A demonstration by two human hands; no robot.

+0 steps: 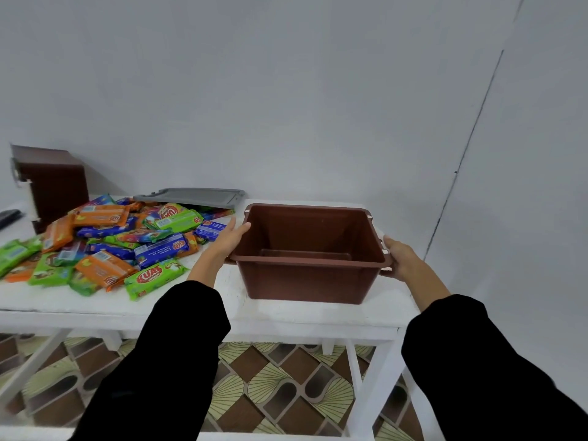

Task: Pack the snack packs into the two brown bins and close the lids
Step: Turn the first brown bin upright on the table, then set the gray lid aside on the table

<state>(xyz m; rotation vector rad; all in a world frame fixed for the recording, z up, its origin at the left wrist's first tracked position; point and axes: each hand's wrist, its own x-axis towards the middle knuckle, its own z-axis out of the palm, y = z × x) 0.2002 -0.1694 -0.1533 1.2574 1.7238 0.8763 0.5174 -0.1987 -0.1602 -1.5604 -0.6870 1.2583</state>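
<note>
An empty brown bin stands upright on the right half of the white table. My left hand grips its left rim and my right hand grips its right rim. A heap of snack packs in green, orange and blue wrappers covers the table's left half. A second brown bin lies tipped on its side at the back left. A grey lid rests flat behind the heap, its front edge on some packs.
A white wall runs close behind the table. The table's right edge lies just past my right hand. A dark object shows at the far left edge. Patterned floor shows below the table frame.
</note>
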